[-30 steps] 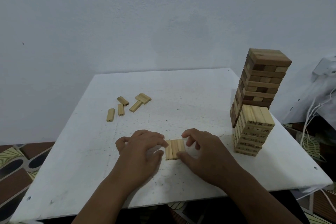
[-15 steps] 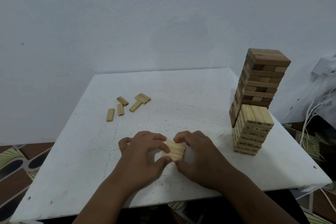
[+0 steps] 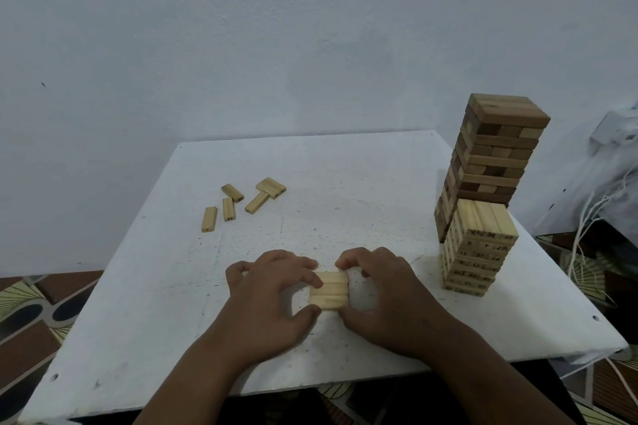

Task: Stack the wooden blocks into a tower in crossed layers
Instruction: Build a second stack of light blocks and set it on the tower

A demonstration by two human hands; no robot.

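A small set of three pale wooden blocks (image 3: 329,290) lies side by side on the white table (image 3: 345,190) near its front edge, their long sides running left to right. My left hand (image 3: 272,297) grips the set from the left with thumb and fingers curled round it. From the right, my right hand (image 3: 379,293) pinches the same set. Several loose pale blocks (image 3: 241,203) lie at the table's far left.
A short tower of pale numbered blocks (image 3: 478,248) stands at the table's right edge. Behind it rises a taller tower of darker blocks (image 3: 490,155). White cables (image 3: 587,228) hang off to the right. The wall is close behind the table.
The three-block set has turned a quarter turn between my hands; its blocks ran front to back before and now run left to right. Both hands have closed in on it.
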